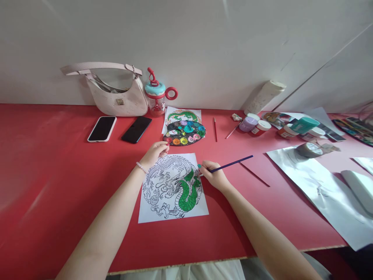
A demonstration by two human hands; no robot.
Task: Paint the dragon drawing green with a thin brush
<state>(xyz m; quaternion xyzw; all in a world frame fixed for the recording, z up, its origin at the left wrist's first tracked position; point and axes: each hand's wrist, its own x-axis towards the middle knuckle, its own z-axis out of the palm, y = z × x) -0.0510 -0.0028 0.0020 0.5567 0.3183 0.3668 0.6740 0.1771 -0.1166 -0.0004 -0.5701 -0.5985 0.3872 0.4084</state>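
A white sheet with a line drawing of a dragon point(163, 186) lies in front of me; part of the dragon's body is painted green. My right hand point(215, 175) grips a paintbrush point(233, 163) with a dark blue handle, its tip low at the sheet's right edge. My left hand point(157, 153) is at the sheet's upper left corner, fingers curled together close to the palette; what they hold, if anything, is hidden. Just beyond the sheet, the black paint palette point(181, 133) holds several colours and partly covers a coloured dragon picture point(183, 114).
On the red table point(70, 186), a white phone point(102, 129), a black phone point(136, 129), a handbag point(118, 95) and a cup point(157, 97) stand left. Thin brushes point(215, 129), paint jars point(261, 128) and a large paper sheet point(317, 194) lie right. A wall rises behind.
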